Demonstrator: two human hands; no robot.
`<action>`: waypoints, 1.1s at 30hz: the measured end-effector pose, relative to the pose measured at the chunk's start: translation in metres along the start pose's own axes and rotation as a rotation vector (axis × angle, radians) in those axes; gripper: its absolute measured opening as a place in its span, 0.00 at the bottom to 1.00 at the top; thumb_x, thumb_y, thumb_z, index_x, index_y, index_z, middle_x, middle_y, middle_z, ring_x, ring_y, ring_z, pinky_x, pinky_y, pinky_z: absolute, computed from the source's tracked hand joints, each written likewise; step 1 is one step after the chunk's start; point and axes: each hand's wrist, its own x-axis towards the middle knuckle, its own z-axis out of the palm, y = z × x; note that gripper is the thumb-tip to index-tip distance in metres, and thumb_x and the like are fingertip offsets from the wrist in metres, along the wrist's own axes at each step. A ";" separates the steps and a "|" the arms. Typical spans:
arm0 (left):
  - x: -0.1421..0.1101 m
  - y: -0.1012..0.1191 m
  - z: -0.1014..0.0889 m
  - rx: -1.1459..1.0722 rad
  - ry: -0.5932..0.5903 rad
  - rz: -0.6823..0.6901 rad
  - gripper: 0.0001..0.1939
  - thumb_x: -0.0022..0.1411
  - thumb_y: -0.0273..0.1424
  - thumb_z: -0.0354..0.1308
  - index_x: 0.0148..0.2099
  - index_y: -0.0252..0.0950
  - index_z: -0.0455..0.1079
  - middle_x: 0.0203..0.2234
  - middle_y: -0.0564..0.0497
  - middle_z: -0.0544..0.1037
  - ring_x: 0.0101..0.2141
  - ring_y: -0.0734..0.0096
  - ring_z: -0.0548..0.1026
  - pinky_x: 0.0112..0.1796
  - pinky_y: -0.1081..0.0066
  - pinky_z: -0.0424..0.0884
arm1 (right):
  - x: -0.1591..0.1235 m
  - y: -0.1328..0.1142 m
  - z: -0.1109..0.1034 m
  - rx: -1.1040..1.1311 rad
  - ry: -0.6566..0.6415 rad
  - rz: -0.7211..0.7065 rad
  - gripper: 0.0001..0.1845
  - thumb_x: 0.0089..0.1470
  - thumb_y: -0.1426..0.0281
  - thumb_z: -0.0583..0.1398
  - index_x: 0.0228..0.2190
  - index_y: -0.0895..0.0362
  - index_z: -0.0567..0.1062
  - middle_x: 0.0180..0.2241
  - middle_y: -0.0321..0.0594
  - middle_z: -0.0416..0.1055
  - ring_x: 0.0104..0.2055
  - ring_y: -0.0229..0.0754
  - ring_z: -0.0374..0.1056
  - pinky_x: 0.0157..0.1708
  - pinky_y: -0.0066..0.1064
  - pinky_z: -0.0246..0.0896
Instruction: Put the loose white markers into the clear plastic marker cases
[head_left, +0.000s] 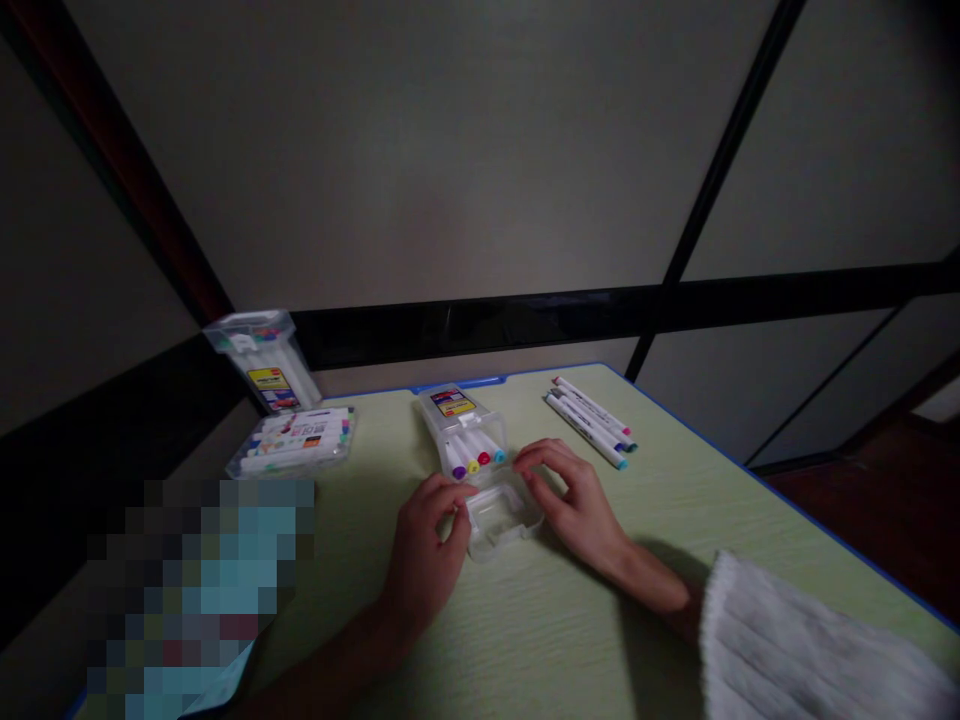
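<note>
A clear plastic marker case point(441, 425) lies on the table with its mouth towards me. White markers point(471, 452) with purple, yellow, red and blue ends show inside it. Its clear lid point(495, 540) hangs open flat on the tabletop, between my hands. My left hand point(429, 545) has its thumb and fingertips closed at the lid's left edge. On the other side, my right hand point(574, 500) reaches over the lid's right corner, with curved fingers and the thumb apart from them. Whether its fingertips touch the plastic, I cannot tell.
Several loose white markers point(589, 422) lie at the right rear of the pale green table point(510, 630). At the left rear, another filled marker case point(274, 365) stands upright behind a flat marker pack point(296, 440). A pixelated teal object point(232, 570) lies at front left.
</note>
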 end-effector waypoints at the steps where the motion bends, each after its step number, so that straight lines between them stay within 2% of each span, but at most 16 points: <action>1: 0.000 0.001 -0.001 -0.008 0.001 0.031 0.11 0.52 0.18 0.50 0.30 0.33 0.72 0.24 0.51 0.71 0.25 0.76 0.69 0.27 0.77 0.65 | 0.001 0.001 -0.001 -0.034 0.022 -0.013 0.08 0.49 0.78 0.53 0.26 0.57 0.71 0.29 0.41 0.70 0.35 0.43 0.65 0.36 0.36 0.59; 6: -0.002 0.010 -0.003 -0.045 -0.027 0.196 0.09 0.52 0.17 0.51 0.28 0.32 0.70 0.23 0.51 0.69 0.27 0.75 0.70 0.29 0.77 0.67 | 0.006 0.016 -0.007 -0.216 0.091 -0.026 0.08 0.47 0.78 0.52 0.23 0.57 0.69 0.27 0.41 0.69 0.33 0.44 0.63 0.35 0.36 0.57; 10: -0.004 0.014 -0.005 -0.060 -0.068 0.295 0.10 0.52 0.16 0.50 0.30 0.32 0.70 0.24 0.51 0.69 0.27 0.75 0.70 0.28 0.77 0.67 | 0.012 0.030 -0.014 -0.410 0.030 0.010 0.09 0.43 0.80 0.52 0.24 0.57 0.70 0.28 0.41 0.70 0.34 0.45 0.64 0.36 0.36 0.55; 15: -0.005 0.014 -0.005 -0.059 -0.098 0.318 0.11 0.52 0.16 0.49 0.31 0.32 0.70 0.25 0.50 0.69 0.28 0.75 0.70 0.29 0.77 0.67 | 0.023 0.045 -0.035 -0.799 0.018 0.084 0.09 0.45 0.78 0.53 0.27 0.57 0.73 0.36 0.43 0.72 0.40 0.48 0.64 0.35 0.36 0.51; 19: -0.005 0.014 -0.006 -0.065 -0.088 0.305 0.11 0.52 0.16 0.50 0.30 0.32 0.70 0.25 0.51 0.69 0.28 0.76 0.70 0.29 0.77 0.67 | 0.029 0.056 -0.052 -0.996 0.045 0.196 0.10 0.48 0.75 0.54 0.31 0.57 0.74 0.35 0.43 0.71 0.38 0.48 0.63 0.32 0.36 0.49; 25: -0.004 0.015 -0.006 -0.063 -0.105 0.251 0.10 0.52 0.16 0.50 0.29 0.33 0.70 0.25 0.51 0.69 0.28 0.76 0.70 0.29 0.78 0.67 | 0.030 0.060 -0.060 -1.084 -0.033 0.312 0.11 0.51 0.71 0.53 0.33 0.57 0.74 0.37 0.46 0.69 0.40 0.49 0.62 0.33 0.36 0.49; 33: -0.004 0.016 -0.005 -0.077 -0.106 0.249 0.11 0.51 0.16 0.49 0.29 0.33 0.70 0.24 0.51 0.69 0.27 0.76 0.70 0.28 0.78 0.67 | 0.031 0.058 -0.058 -1.114 -0.091 0.376 0.10 0.51 0.70 0.53 0.34 0.58 0.73 0.38 0.48 0.68 0.41 0.50 0.63 0.33 0.37 0.51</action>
